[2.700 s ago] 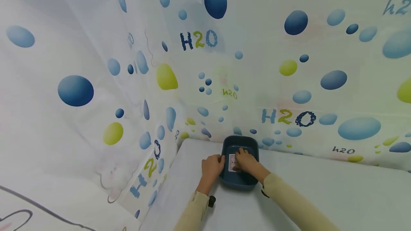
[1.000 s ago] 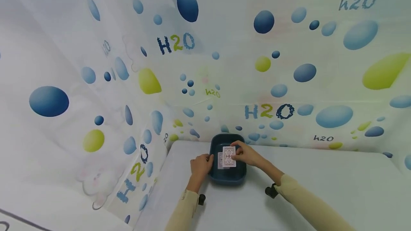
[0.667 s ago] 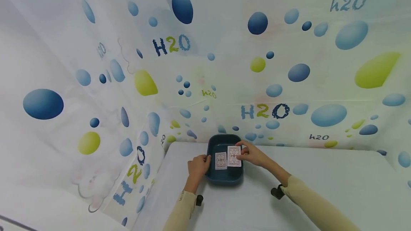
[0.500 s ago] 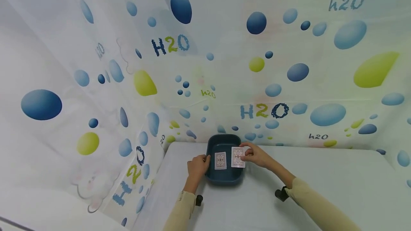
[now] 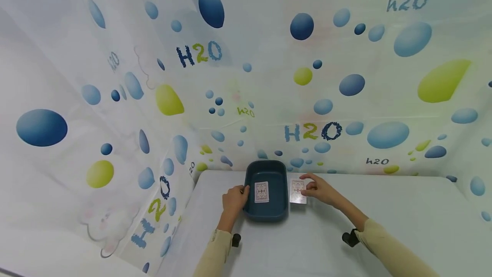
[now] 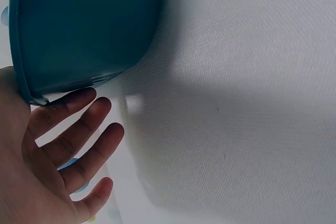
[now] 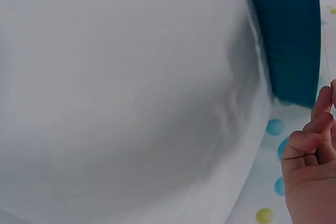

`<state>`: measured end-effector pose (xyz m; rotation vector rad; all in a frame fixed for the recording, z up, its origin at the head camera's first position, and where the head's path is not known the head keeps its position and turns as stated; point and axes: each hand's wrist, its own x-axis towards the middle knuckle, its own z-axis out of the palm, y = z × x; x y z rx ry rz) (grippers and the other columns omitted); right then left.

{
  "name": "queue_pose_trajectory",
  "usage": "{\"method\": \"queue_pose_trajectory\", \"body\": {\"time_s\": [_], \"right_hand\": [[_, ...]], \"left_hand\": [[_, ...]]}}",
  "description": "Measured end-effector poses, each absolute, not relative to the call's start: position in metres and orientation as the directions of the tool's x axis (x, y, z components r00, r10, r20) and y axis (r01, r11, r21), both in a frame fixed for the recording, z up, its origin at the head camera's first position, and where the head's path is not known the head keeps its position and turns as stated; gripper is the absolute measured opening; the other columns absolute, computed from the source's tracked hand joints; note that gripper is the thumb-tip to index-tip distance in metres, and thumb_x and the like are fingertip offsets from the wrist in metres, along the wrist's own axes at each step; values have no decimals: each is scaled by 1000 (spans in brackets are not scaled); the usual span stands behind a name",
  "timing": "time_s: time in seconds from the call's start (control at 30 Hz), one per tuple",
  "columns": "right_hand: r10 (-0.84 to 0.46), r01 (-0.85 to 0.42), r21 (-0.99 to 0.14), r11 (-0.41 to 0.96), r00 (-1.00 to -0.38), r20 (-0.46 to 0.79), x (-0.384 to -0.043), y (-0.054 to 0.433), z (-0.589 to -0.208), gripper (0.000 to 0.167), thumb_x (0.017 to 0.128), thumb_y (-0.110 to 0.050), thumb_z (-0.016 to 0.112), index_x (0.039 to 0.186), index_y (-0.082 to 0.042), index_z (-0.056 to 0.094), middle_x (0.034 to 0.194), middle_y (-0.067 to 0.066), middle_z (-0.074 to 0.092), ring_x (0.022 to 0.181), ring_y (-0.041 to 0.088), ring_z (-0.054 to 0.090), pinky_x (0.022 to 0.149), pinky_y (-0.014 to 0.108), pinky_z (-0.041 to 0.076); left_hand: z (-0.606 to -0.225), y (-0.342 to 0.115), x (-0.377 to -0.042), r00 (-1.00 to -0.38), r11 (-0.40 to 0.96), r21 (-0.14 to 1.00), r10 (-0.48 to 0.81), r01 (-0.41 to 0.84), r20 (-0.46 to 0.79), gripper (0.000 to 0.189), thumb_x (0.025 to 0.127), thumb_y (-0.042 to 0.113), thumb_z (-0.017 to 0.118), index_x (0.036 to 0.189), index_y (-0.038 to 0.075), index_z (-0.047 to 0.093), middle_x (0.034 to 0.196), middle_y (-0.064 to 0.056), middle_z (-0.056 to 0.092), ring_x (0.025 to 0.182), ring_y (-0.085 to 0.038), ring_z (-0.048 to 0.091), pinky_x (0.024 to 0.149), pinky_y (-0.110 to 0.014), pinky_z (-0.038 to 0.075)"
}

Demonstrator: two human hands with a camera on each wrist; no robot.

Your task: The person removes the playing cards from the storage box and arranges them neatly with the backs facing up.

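Playing card (image 5: 297, 191) with a reddish patterned back is in the lower middle of the head view, just to the right of a dark blue-green tray (image 5: 277, 200). The right hand (image 5: 323, 190) has hold of this card at its right side, pinched between thumb and fingers, so this grip is nearly closed. Whether the card touches the white desk (image 5: 292, 243), I cannot tell. A second card (image 5: 262, 192), with a similar back, lies inside the tray, in its left half. The left hand (image 5: 233, 200) holds the tray at its left rim: the thumb is at the rim, and in the left wrist view the other fingers are outside, slightly bent and spread. Behind the desk, a white sheet (image 5: 269, 42) with printed bubbles and "H2O" fills the upper frame.
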<state>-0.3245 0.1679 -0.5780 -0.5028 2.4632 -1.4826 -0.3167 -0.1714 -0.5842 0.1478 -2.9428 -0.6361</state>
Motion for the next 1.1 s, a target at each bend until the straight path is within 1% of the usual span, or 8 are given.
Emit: {"method": "queue_pose_trajectory", "body": {"time_s": [0.17, 0.4, 0.53, 0.63, 0.7, 0.83, 0.9, 1.1], "right_hand": [[-390, -181, -872, 455, -921, -12, -326, 178, -591, 54, 94, -21, 71, 140, -3, 48, 83, 5, 62, 73, 15, 53, 66, 24, 44], [-409, -199, -844, 498, -912, -26, -327, 185, -617, 51, 93, -16, 71, 138, -6, 49, 84, 3, 60, 73, 14, 54, 65, 24, 48], [-412, -259, -806, 532, -911, 21, -326, 185, -626, 48, 93, -12, 71, 135, -5, 50, 81, 1, 58, 70, 11, 52, 64, 23, 46], [-403, -304, -756, 579, -913, 58, -326, 183, -626, 47, 91, -10, 72, 133, -5, 51, 80, 1, 57, 69, 10, 50, 63, 24, 44], [-391, -329, -708, 625, -917, 80, -325, 181, -625, 46, 90, -9, 73, 131, -4, 53, 84, 3, 59, 73, 12, 52, 66, 27, 46], [-341, -315, -620, 719, -937, 81, -323, 174, -621, 46, 87, -12, 77, 127, -5, 58, 101, 10, 58, 88, 20, 57, 77, 39, 51], [-321, -299, -596, 745, -944, 72, -323, 172, -618, 45, 86, -14, 78, 126, -4, 60, 106, 14, 56, 91, 23, 58, 80, 43, 52], [-342, -312, -577, 755, -938, 60, -323, 170, -612, 46, 85, -14, 79, 125, 2, 65, 104, 16, 53, 87, 22, 55, 77, 41, 51]], "left_hand": [[-586, -173, -319, -987, 909, 411, -126, -73, 104, 36, 100, 39, 56, 93, 10, 76, 87, -7, 76, 79, -26, 68, 81, -52, 49], [-588, -171, -316, -988, 910, 412, -107, -52, 112, 35, 100, 38, 57, 90, 10, 75, 85, -8, 75, 78, -27, 68, 77, -52, 49], [-588, -168, -314, -989, 911, 411, -102, -47, 111, 36, 100, 39, 57, 91, 10, 76, 86, -8, 75, 79, -27, 69, 76, -51, 49], [-587, -168, -313, -989, 905, 423, -104, -49, 108, 36, 100, 39, 57, 90, 10, 76, 84, -8, 75, 76, -26, 68, 74, -49, 50], [-587, -168, -314, -988, 903, 427, -106, -50, 108, 36, 100, 38, 57, 88, 11, 75, 82, -6, 74, 71, -23, 65, 71, -46, 49], [-587, -169, -317, -987, 897, 441, -105, -43, 118, 36, 100, 38, 56, 79, 11, 71, 75, -5, 70, 63, -19, 57, 62, -41, 44], [-587, -170, -318, -987, 894, 446, -109, -46, 117, 37, 100, 38, 56, 77, 12, 70, 73, -4, 68, 61, -18, 54, 60, -38, 41], [-587, -172, -319, -989, 890, 450, -125, -75, 83, 36, 100, 37, 56, 81, 11, 71, 74, -4, 68, 62, -19, 53, 60, -37, 40]]}}
